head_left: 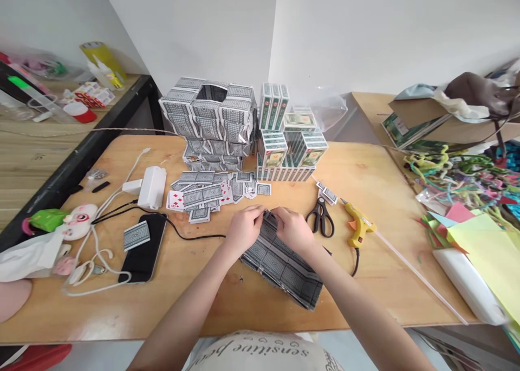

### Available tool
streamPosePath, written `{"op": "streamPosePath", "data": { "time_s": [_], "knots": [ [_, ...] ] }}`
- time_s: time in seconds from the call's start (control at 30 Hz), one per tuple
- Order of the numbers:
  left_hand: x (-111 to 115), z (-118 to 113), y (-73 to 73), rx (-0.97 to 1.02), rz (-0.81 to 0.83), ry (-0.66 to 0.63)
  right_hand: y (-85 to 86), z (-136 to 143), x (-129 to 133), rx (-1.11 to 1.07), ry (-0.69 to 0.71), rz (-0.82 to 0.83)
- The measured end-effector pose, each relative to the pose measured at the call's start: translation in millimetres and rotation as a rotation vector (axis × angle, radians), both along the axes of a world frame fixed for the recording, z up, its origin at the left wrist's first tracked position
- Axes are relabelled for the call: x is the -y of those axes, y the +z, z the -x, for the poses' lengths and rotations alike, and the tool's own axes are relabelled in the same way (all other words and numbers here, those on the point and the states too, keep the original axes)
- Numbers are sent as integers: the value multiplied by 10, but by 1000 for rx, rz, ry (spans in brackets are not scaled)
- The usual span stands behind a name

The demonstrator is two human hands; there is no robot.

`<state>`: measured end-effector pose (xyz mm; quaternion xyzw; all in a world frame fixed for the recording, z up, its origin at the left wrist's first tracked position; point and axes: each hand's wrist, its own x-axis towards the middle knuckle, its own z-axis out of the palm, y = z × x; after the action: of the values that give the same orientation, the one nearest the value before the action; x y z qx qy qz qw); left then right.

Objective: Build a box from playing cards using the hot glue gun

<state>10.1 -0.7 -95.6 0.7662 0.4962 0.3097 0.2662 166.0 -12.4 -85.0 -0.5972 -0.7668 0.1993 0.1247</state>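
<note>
Wooden table point(365, 300): left of the scissors point(323, 219), left hand point(245, 227) and right hand point(296, 229) pinched the far end of a card panel point(277, 262) lying between and beneath them.

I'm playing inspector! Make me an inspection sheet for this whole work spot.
Surface: wooden table, things spread across it.
Work things: grey card piece in hand; beyond it, loose playing cards, card structure, stacked small boxes; scissors and yellow glue gun at right.
Clutter: phone with one card on it, white charger.
Hands: left hand and right hand pinch the card piece's far end.
Cables: black cable runs toward the left wrist; glue gun's cord at right.
Surroundings: white wall, cardboard box at right.
</note>
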Motion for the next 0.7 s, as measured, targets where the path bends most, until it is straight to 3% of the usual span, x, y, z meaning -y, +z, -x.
{"op": "streamPosePath", "data": {
  "time_s": [0.3,0.7],
  "knots": [
    [23,-38,-31,-4,18,20,10,51,-18,27,-46,22],
    [61,-52,-33,172,182,107,111,151,-39,71,-141,109]
  ]
}}
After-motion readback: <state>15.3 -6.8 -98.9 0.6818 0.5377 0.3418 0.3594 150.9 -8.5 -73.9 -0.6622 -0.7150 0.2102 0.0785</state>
